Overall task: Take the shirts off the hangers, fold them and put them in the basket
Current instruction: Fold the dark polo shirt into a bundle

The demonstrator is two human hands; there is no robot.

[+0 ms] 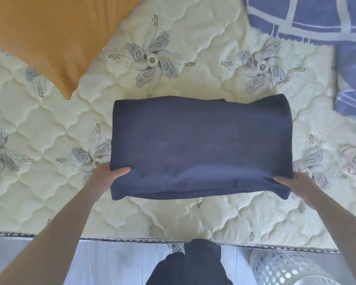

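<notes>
1. My left hand (109,177) and right hand (292,182) pinch near corners of the folded navy cloth shirt (193,145) on the cream quilted bed (193,219).
2. Held only by its corners, I fear the folds may sag open.

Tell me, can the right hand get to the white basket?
Probably yes. The basket stands by the bed near the right hand, nothing between, though that hand grips the folded shirt.

Bright, even daylight; soft shadows, slight blur, edges bowed.
</notes>
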